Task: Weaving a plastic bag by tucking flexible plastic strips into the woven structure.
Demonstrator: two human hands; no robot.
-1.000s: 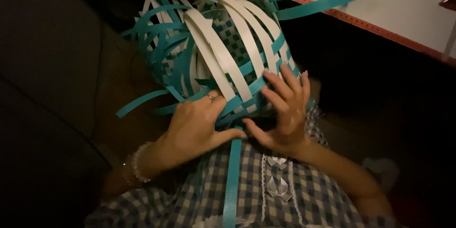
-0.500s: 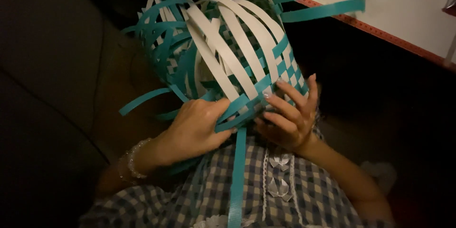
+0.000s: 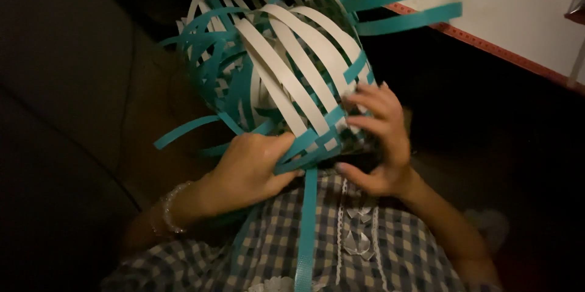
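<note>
A half-woven basket (image 3: pixel 286 79) of teal and white flat strips rests on its side over my lap, loose strip ends sticking out all round. My left hand (image 3: pixel 247 170) grips the woven base from below, thumb pressed on a teal strip. My right hand (image 3: pixel 378 137) holds the right side of the base, fingers spread over the weave. One long teal strip (image 3: pixel 306 231) hangs down from the base over my checked dress.
A white board with a red edge (image 3: pixel 512 18) lies at the top right, with two teal strip ends (image 3: pixel 414 3) reaching over it. A dark cushioned seat (image 3: pixel 61 115) fills the left. A bead bracelet (image 3: pixel 170 207) circles my left wrist.
The basket has turned and shifted slightly upward in my hands. My right hand slid from under the base up onto its right side; my left hand stays gripping below.
</note>
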